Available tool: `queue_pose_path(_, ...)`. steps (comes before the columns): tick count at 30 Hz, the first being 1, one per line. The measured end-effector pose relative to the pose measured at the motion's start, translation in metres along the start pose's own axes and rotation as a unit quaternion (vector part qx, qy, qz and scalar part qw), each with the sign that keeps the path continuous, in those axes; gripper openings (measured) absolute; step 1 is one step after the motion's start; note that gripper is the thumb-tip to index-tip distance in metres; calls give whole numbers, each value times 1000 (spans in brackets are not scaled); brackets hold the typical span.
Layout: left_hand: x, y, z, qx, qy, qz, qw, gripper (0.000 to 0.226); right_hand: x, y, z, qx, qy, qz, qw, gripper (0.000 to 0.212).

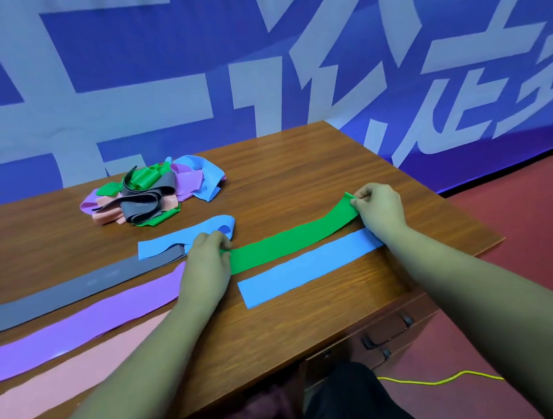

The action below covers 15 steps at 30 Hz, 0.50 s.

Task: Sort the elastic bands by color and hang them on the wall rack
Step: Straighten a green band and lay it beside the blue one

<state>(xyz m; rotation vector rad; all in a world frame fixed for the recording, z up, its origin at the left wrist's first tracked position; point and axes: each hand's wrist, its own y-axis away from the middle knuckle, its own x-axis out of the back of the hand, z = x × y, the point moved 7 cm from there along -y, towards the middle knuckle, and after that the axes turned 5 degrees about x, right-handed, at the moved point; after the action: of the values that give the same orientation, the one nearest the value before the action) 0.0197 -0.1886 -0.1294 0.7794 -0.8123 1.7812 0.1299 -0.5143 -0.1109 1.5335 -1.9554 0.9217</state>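
A green band [289,242] stretches across the wooden desk [297,158]. My left hand [205,262] pinches its left end and my right hand [380,209] pinches its raised right end. Just in front of it lies a flat light blue band [306,269]. A second, folded blue band [185,238] lies behind my left hand. To the left lie a grey band [70,291], a purple band [75,327] and a pink band [64,381], each laid out flat. A tangled pile of mixed bands [149,192] sits near the desk's back edge.
A blue banner [251,57] with large white characters hangs behind the desk. The desk's drawer front with dark handles [389,331] faces me at the right. A yellow cord [442,380] lies on the red floor. No wall rack is in view.
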Motion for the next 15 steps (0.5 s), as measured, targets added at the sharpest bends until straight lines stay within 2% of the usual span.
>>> queue_pose_path(3,-4,0,6,-33,-39,3,999,11,-3,-2,3,-7,54,-19,998,4)
queue_pose_path(5,-3,2,12,-77,-79,32,993,8,-6,1,3,16,144,-15,989,21)
queue_pose_path(7,6,0,13,-92,-78,63,991,4,-8,6,-10,66,199,11,978,27)
queue_pose_path(9,16,-8,5,-75,-70,71,992,4,-18,8,-33,115,186,0,976,27)
queue_pose_path(15,41,-43,-36,-17,-105,55,993,18,-80,22,-115,173,67,-151,971,29)
